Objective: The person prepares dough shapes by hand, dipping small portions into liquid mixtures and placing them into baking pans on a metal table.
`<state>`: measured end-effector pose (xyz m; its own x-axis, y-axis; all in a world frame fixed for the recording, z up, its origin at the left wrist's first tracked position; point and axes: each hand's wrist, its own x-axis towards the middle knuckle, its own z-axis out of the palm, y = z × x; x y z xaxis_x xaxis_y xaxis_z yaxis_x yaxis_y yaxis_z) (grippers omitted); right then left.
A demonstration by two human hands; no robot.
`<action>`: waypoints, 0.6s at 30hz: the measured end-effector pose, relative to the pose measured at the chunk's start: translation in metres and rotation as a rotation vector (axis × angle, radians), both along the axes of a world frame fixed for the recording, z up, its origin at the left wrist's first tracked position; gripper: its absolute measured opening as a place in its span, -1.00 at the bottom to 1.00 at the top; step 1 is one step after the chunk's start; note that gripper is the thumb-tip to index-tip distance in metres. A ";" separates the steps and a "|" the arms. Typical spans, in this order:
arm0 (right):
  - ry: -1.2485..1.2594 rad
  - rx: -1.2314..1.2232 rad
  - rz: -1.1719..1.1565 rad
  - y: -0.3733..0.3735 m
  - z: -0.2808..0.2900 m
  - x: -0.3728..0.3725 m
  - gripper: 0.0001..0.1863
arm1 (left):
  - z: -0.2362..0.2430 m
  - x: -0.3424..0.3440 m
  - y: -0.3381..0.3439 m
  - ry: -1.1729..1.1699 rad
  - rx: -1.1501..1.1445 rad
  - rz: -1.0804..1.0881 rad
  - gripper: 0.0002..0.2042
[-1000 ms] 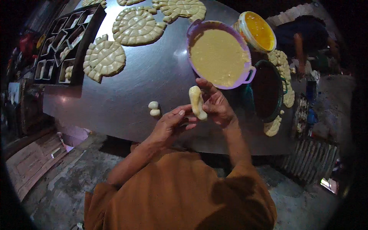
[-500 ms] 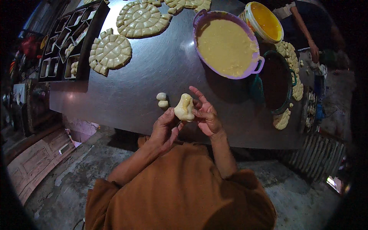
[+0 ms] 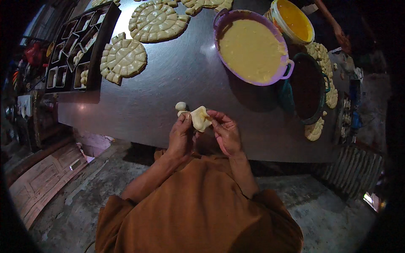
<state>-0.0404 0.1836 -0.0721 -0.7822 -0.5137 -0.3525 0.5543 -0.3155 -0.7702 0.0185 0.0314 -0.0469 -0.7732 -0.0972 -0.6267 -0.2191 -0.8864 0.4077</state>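
Note:
A small piece of pale dough is held between both hands just above the near part of the metal table. My left hand grips its left side, thumb on top. My right hand pinches its right upper edge between thumb and fingers. The dough looks flattened and folded, with a yellowish patch near the pinched edge. Just beyond my left hand sits a small dough ball; a second ball beside it is partly hidden by that hand.
A purple basin of creamy yellow filling stands at the back right. Beside it are a bucket of orange-yellow stuff and a dark green tub. Scored dough rounds and a rack of tins lie left. Another person's arm shows far right.
My right fingers have closed from spread to a pinch at the dough's edge. The dough has been folded and reshaped, and my left hand now covers part of one dough ball.

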 end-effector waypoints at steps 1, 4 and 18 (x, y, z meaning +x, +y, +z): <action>0.132 0.107 0.012 -0.002 0.005 0.000 -0.69 | 0.000 0.000 -0.001 0.005 -0.032 0.001 -0.79; 0.845 0.544 0.094 -0.004 0.020 -0.004 -0.70 | 0.014 -0.008 -0.004 -0.026 -0.058 0.022 -0.80; 1.062 0.678 0.284 0.003 0.060 -0.024 -0.69 | 0.024 0.002 -0.021 0.071 -0.645 -0.387 -0.86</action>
<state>-0.0642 0.1863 -0.0123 -0.7321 -0.6711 0.1169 -0.4414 0.3366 -0.8318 0.0209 0.0104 -0.0230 -0.8632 -0.1413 -0.4847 -0.4200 -0.3319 0.8447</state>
